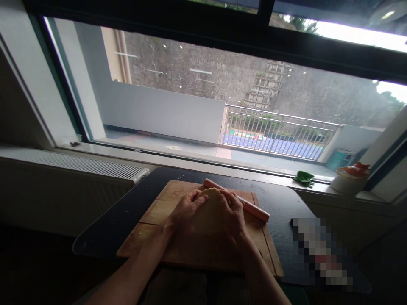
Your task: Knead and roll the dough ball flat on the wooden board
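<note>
A flat, pale sheet of dough [210, 214] is between my hands over a wooden cutting board [159, 203]. My left hand [190, 205] grips its upper left edge, thumb lying on top. At the upper right edge, my right hand [232, 207] pinches the sheet with bent fingers. Just behind my right hand a rolling pin [256, 210] lies slantwise across the board, its middle partly covered by that hand. Whether the sheet's lower part rests on the board is hard to tell in the shadow.
The board lies on a dark table [111, 224] against the windowsill [197, 163]. A blurred-out object [324, 254] lies on the table's right side. On the sill are a green item [304, 178] and a pale pot [348, 183] with an orange top. A radiator [73, 169] stands left.
</note>
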Demonstrator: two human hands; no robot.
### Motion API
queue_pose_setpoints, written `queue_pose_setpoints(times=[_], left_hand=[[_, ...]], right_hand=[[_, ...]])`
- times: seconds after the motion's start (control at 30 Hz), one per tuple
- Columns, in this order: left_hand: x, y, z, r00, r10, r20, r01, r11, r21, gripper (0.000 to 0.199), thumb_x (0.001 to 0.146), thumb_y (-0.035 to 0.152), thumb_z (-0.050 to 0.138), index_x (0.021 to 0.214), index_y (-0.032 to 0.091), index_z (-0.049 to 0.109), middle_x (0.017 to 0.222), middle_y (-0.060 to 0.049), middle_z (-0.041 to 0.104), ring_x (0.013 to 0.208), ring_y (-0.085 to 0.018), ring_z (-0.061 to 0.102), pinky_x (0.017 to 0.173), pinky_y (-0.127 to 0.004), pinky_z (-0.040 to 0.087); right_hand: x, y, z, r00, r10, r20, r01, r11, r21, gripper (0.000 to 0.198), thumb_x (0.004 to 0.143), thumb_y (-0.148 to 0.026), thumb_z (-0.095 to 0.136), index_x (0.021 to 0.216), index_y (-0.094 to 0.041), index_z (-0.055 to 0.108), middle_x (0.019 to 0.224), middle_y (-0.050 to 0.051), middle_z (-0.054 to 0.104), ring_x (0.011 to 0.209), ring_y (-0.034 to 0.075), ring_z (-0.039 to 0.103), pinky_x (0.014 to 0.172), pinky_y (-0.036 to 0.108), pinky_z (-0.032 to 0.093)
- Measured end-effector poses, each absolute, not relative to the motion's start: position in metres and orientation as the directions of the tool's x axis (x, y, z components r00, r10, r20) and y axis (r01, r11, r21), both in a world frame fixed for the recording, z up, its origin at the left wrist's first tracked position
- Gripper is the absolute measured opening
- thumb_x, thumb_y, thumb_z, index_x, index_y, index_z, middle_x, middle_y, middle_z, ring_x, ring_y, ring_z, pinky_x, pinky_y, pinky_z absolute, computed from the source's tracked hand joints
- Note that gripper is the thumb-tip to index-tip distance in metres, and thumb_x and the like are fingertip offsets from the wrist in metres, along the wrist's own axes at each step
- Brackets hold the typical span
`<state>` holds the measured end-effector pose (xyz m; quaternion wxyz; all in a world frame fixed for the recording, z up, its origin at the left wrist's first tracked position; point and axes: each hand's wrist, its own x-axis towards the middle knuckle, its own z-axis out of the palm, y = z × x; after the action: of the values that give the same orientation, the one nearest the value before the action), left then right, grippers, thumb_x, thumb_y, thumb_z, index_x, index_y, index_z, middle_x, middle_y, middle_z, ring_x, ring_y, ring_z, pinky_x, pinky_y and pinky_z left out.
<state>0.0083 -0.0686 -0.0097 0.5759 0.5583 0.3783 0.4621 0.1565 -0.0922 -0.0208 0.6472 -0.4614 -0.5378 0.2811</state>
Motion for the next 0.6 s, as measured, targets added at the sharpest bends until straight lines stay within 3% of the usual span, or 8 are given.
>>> queue_pose_setpoints(times=[0.2,0.43,0.6], left_hand=[[0.0049,-0.0639,-0.0174,0.303,0.946,0.114,-0.130,-0.077,0.989,0.039,0.072,0.047,0.058,0.093,0.014,0.060,0.075,-0.003,0.063,0.062,-0.012,0.055,0.053,-0.021,0.041],[0.0065,-0.0687,-0.0127,0.302,0.939,0.166,-0.097,-0.143,0.985,0.037,0.071,0.046,0.058,0.089,0.015,0.065,0.072,-0.002,0.064,0.062,-0.012,0.055,0.055,-0.021,0.042],[0.0091,-0.0664,-0.0114,0.337,0.925,0.175,-0.088,-0.154,0.984,0.035,0.073,0.044,0.057,0.090,0.016,0.066,0.077,-0.003,0.066,0.067,-0.014,0.057,0.059,-0.022,0.043]], right_hand=[[0.1544,-0.0927,-0.0230,0.206,0.813,0.544,0.265,0.489,-0.831,0.028,0.080,-0.034,0.050,0.099,-0.022,0.066,0.093,0.003,0.061,0.086,0.016,0.055,0.078,0.027,0.044],[0.1484,-0.0972,-0.0270,0.191,0.825,0.533,0.253,0.483,-0.838,0.026,0.081,-0.033,0.048,0.091,-0.021,0.069,0.078,0.002,0.057,0.073,0.013,0.054,0.067,0.023,0.044],[0.1507,-0.1010,-0.0252,0.186,0.822,0.538,0.301,0.474,-0.828,0.026,0.082,-0.033,0.048,0.090,-0.021,0.069,0.080,0.002,0.058,0.075,0.013,0.055,0.070,0.023,0.044]])
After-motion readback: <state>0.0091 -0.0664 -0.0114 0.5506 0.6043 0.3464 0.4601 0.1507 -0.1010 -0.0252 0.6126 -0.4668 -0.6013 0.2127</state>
